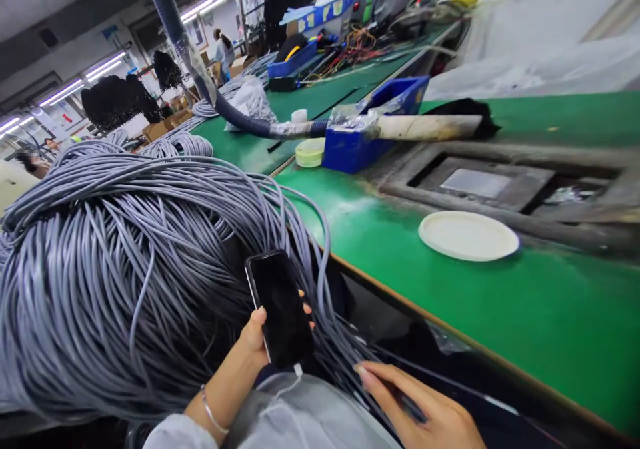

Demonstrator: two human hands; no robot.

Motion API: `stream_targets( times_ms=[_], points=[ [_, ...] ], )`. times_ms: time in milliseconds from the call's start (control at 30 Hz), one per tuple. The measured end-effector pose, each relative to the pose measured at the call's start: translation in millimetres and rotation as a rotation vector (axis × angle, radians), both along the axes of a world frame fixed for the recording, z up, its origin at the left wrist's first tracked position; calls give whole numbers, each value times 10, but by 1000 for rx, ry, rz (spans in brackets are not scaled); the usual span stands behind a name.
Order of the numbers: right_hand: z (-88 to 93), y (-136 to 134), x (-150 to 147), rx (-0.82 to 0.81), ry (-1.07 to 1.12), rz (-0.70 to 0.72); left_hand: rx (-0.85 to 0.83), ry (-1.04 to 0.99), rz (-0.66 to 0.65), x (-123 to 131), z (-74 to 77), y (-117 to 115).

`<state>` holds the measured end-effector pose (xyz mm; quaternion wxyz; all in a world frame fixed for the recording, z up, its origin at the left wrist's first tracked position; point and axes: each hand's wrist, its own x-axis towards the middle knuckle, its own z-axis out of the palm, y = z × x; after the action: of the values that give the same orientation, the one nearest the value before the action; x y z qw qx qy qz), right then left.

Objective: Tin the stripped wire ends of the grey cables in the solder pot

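A black smartphone (281,309) with a dark screen is gripped in my left hand (256,334), the thumb along its near edge and fingertips showing at the far edge. A white charging cable (290,387) is at its lower end. To the lower right, my right hand (425,402) has thumb and index finger brought close together beside a strand of grey cables (345,345). Something dark shows between its fingers, but I cannot make out what it is. A large heap of coiled grey cables (120,262) fills the left side, partly behind the phone.
A green workbench (555,322) runs along the right, with a white round lid (469,235), a recessed metal plate (475,182) and a blue bin (350,147). A ribbed hose (240,121) hangs across the back. A person (224,52) is in the distance.
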<state>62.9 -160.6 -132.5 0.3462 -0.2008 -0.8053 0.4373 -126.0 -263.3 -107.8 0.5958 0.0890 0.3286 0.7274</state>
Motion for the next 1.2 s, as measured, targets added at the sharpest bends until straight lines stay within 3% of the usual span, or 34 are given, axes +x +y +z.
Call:
stream_targets(
  times_ms=[100, 233, 433, 667, 1200],
  points=[
    [-53, -75, -134, -138, 10, -113, -23, -36, 14, 127, -37, 105],
    [-122, -131, -249, -238, 27, -212, -92, -130, -65, 260, -80, 221],
    [-288, -191, -250, -318, 75, -123, -139, -158, -191, 354, -115, 327],
    [-453, -231, -153, -321, 106, -39, -211, -147, -203, 360, -136, 399],
    [-536, -212, -232, -473, 111, -199, -274, -241, -187, 425, -236, 471]
  ],
)
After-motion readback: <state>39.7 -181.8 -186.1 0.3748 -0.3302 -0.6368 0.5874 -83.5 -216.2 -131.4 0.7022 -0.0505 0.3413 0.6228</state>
